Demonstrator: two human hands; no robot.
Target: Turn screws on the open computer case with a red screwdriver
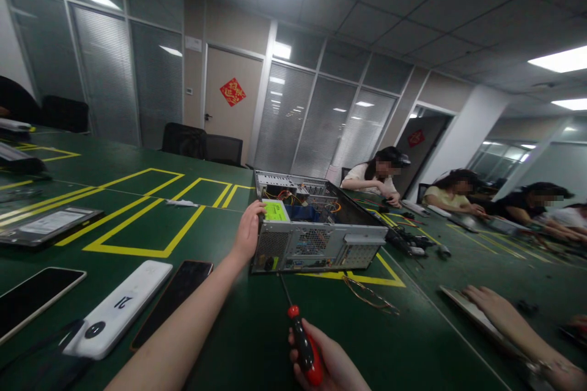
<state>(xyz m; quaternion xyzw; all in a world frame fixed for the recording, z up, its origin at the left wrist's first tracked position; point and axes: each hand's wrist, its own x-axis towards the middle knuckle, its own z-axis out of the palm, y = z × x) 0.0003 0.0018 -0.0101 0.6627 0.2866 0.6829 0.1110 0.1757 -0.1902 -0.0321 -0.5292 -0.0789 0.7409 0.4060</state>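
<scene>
An open computer case (321,247) lies on the green table, its perforated rear panel towards me and wires and parts showing inside. My left hand (249,229) grips the case at its near left corner, fingers over the edge beside a power supply with a yellow-green label (275,210). Below the case, my right hand (323,357) is closed around a red and black screwdriver (305,345). The screwdriver's shaft points up and left, with its tip near the bottom edge of the rear panel; whether it touches is unclear.
Left on the table (220,226) are a white device marked 21 (126,308), two dark phones (177,296) (36,299) and a hard drive (50,226). Glasses (371,294) lie right of the screwdriver. Another person's hand (486,302) rests at right; several people sit beyond.
</scene>
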